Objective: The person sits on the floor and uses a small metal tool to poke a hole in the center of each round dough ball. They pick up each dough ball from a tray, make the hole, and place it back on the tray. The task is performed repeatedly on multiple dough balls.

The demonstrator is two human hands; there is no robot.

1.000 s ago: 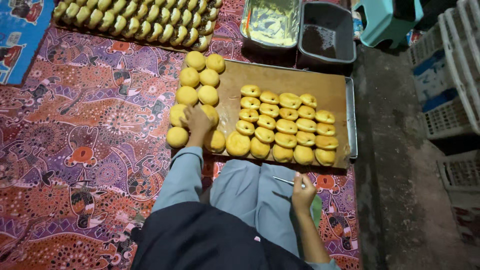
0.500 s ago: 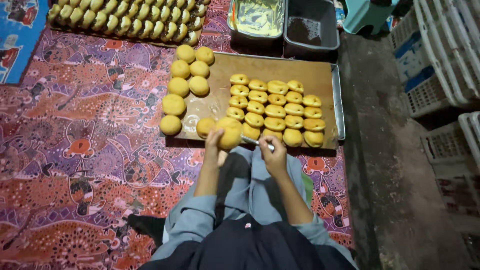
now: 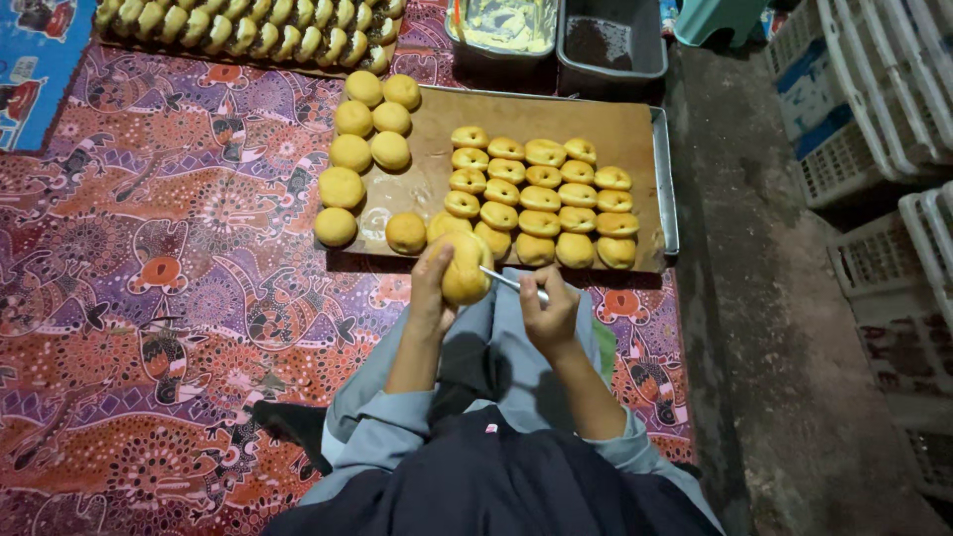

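My left hand [image 3: 433, 288] holds a round golden bun [image 3: 466, 268] above my lap, just in front of the tray. In my right hand [image 3: 548, 312] is a thin metal knife [image 3: 504, 280] whose tip touches the bun's right side. The flat metal tray [image 3: 667, 189], lined with brown paper, lies ahead of me. Its right part carries several rows of split buns [image 3: 542, 199]. On its left part sit whole round buns [image 3: 369, 149], a few overhanging the edge.
A patterned purple and orange cloth [image 3: 149, 298] covers the floor. A second tray of filled buns [image 3: 248, 28] lies at the top left. Two tubs stand beyond the tray, one with pale cream [image 3: 504, 22], one with dark filling [image 3: 610, 42]. White plastic crates [image 3: 874, 109] line the right.
My left hand picked a bun from the tray's front edge and drew it towards my lap. My right hand rose from my knee with the knife and met the bun.
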